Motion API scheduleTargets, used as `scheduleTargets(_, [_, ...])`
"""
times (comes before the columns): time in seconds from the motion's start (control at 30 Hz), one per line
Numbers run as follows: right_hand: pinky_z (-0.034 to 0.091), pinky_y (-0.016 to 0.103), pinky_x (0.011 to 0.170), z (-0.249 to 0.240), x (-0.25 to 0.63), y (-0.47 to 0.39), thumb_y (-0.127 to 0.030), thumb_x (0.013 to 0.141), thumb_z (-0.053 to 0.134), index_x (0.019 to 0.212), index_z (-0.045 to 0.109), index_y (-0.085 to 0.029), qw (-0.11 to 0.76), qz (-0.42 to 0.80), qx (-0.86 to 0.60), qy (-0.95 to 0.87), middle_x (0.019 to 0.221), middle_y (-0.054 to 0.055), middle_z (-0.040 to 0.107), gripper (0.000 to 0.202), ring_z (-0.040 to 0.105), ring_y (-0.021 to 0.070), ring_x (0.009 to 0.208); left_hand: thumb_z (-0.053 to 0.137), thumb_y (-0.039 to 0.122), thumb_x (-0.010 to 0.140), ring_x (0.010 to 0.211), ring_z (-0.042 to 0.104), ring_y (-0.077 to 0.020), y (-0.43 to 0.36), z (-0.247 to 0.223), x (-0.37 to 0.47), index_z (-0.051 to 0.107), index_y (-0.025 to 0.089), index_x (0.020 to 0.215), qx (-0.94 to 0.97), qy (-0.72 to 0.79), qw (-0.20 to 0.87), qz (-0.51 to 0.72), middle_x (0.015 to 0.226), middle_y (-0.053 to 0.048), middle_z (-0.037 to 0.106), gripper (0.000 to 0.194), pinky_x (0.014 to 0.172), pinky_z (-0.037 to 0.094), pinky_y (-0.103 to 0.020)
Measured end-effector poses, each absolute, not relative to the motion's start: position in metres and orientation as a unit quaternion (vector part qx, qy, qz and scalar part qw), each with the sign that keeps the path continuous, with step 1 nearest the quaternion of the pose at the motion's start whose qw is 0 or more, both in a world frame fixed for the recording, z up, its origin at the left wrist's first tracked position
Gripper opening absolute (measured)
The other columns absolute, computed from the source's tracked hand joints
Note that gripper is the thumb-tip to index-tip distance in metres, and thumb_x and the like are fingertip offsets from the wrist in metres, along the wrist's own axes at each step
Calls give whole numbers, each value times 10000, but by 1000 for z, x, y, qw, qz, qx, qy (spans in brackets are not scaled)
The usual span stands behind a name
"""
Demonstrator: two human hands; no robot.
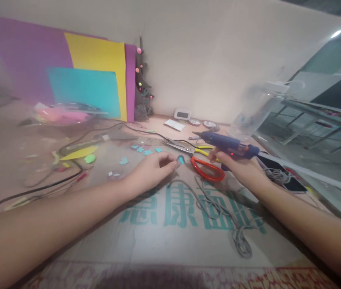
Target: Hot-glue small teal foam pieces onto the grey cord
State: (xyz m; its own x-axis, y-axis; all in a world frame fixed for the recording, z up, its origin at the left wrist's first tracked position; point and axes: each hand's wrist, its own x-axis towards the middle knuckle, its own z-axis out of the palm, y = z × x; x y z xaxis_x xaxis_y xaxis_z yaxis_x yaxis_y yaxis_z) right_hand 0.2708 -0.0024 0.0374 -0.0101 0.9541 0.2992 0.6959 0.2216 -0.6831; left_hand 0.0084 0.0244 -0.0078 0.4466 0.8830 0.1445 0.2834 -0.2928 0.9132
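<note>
My right hand (236, 162) grips a blue glue gun (224, 143) by its handle, its nozzle pointing left. My left hand (155, 168) has its thumb and fingers pinched together on the end of a grey cord (173, 182), beside a small teal piece (180, 160). Red-handled scissors (208, 170) lie between my hands, and a yellow-handled tool (205, 151) is just behind them. Several teal cut-out shapes (148, 152) lie beyond my left hand. The grey cord trails in loops over the printed sheet (149, 241).
Coloured sheets (94, 92) lean against the wall at the back left, by a decorated branch (141, 80). A pink item in clear plastic (64, 116), a green ball (90, 159) and a black cable (34, 190) are at left. A dark phone (293, 180) lies at right.
</note>
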Motion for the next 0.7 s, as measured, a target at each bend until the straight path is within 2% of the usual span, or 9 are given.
scheduleTargets(0.1, [579,469,888,28,267,-13,-502,871,617,844,726,-270,384,179,-545,-724,907,46,777,259,731,283,902,529,403,899,615,496,-115,23,-4,9,604,168,812,728,396,444,341,716,21,605,261,589,363,-233])
scheduleTargets(0.17, [583,455,895,26,263,-16,-466,871,641,905,721,-284,391,185,-495,-753,942,41,776,202,728,272,911,532,381,886,577,464,-109,21,0,10,590,170,801,718,412,455,328,688,24,591,235,572,353,-237])
scheduleTargets(0.33, [590,392,762,24,261,-17,-509,841,694,776,677,-252,370,125,-457,-799,781,47,725,265,704,255,786,535,399,878,542,453,-111,20,4,10,589,171,780,712,429,456,319,639,25,571,253,553,346,-242])
scheduleTargets(0.53, [571,337,668,20,262,-17,-483,861,687,788,692,-239,339,100,-465,-812,749,46,719,255,693,232,727,557,410,867,560,449,-108,23,-1,9,619,170,796,720,433,425,337,666,26,576,258,559,343,-241])
scheduleTargets(0.7, [579,333,696,20,264,-13,-461,863,694,807,707,-249,322,93,-467,-818,737,41,717,219,702,232,744,554,376,860,623,503,-118,23,0,9,624,165,785,721,422,429,344,702,17,601,235,599,374,-242])
